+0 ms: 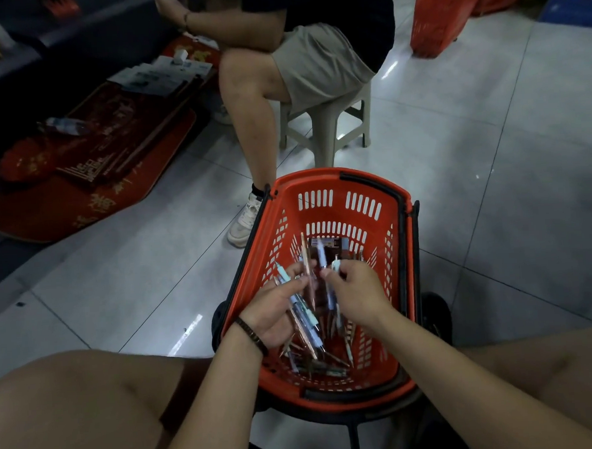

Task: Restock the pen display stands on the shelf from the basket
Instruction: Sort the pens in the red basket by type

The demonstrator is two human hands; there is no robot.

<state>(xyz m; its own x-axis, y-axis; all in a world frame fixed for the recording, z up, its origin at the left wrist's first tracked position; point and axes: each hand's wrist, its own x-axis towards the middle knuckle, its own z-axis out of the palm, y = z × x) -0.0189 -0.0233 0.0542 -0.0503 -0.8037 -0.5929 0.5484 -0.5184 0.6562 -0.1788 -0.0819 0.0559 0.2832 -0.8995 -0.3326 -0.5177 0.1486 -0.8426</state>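
Thighs: my left thigh [74, 407] and right thigh [553, 382] frame the bottom of the view, bare, one on each side of the basket.
Wrist: a dark beaded bracelet [250, 335] sits on my left wrist.
Left hand [275, 314]: palm turned up over the basket, fingers curled around a bundle of pens [300, 304]. The bundle mixes pale blue and copper-coloured barrels, fanned out and pointing away from me.
Right hand [355, 295]: back toward the camera, thumb and fingers pinching a single pale pen [336, 265] near its top end, just beside the bundle.
Loose pens [329, 363]: a scattered heap on the basket bottom, below both hands, lying at crossed angles.
Packet [330, 246]: a dark packaged item leans against the far inner wall of the basket; its print is too small to read.
Basket [334, 392]: red slotted plastic with black handles folded along the rim, standing on the floor between my knees, with a black wheel [436, 314] at its right side.
Floor [491, 179]: pale glossy tiles with reflected light.
Seated person [313, 58]: on a pale plastic stool [330, 126] beyond the basket, one white shoe [244, 218] just beside its far left corner.
Mat [80, 187]: red with gold characters, far left, carrying dark boxed goods.
Stacked baskets [438, 21]: red, at the far right.
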